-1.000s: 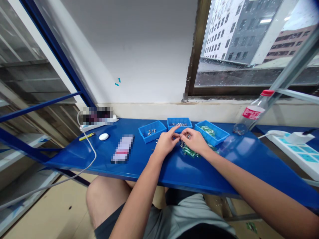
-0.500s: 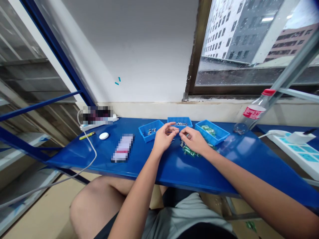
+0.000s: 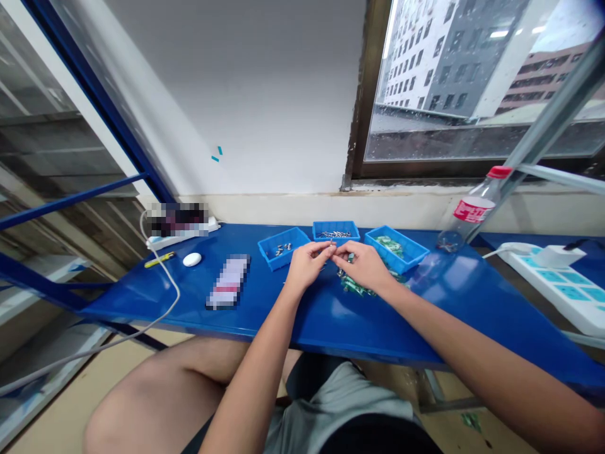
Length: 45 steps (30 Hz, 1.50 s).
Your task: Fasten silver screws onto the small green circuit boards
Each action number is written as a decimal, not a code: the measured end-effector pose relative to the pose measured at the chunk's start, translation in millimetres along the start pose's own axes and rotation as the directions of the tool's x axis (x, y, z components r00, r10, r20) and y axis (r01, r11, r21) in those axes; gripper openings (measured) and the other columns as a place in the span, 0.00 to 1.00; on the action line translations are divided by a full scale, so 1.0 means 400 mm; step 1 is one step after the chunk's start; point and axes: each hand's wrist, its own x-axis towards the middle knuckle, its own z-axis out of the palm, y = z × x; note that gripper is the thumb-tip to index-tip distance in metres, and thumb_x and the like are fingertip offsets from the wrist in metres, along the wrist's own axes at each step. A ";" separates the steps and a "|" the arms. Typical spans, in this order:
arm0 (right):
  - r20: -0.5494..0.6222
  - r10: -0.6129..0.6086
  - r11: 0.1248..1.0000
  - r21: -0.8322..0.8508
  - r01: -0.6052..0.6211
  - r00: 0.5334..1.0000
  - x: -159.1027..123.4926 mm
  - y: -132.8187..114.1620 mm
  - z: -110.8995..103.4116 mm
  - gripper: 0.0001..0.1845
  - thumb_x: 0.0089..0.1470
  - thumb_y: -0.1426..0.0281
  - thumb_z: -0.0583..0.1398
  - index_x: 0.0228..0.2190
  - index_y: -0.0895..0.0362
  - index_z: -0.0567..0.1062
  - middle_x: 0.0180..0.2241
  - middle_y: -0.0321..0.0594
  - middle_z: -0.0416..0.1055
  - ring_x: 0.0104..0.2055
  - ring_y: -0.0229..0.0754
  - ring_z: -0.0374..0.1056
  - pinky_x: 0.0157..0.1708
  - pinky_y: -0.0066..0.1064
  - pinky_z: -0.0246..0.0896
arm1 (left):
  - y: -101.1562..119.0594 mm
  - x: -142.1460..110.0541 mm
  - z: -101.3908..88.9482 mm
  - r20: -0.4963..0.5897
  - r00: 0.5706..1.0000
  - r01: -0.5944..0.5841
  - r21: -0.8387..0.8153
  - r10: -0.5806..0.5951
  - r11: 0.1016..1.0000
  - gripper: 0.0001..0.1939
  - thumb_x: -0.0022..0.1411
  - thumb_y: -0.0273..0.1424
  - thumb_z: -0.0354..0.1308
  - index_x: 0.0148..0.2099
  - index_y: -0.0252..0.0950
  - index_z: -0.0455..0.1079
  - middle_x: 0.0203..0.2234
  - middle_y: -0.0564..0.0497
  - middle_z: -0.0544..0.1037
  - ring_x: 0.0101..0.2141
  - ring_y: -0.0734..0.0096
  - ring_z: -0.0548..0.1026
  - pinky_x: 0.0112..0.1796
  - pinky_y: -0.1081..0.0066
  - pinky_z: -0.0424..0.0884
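My left hand and my right hand meet fingertip to fingertip above the blue table. Both are closed in a pinch around something small, mostly hidden by the fingers. Under and beside my right hand lies a pile of small green and metal parts. Just beyond the hands stands a blue bin with thin metal pieces. Left of it, another blue bin holds a few short metal parts. A third blue bin, to the right, contains green pieces.
A blurred-out phone lies left of my hands. Farther left are a white oval object, a yellow cutter and a cable. At right stand a plastic bottle and a white power strip.
My hands were slightly apart half a second ago; now their fingertips touch. The left index finger, stretched out earlier, has curled in. My left leg has swung outward to the left.
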 end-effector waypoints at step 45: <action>0.074 0.468 0.791 0.410 -0.454 0.881 0.077 0.081 -0.009 0.21 0.59 0.52 0.62 0.33 0.59 0.78 0.27 0.41 0.78 0.21 0.36 0.65 0.18 0.26 0.56 | -0.001 0.000 -0.012 -0.049 0.992 -0.096 0.325 0.118 0.941 0.13 0.67 0.26 0.57 0.53 0.37 0.72 0.42 0.45 0.84 0.43 0.60 0.83 0.46 0.62 0.78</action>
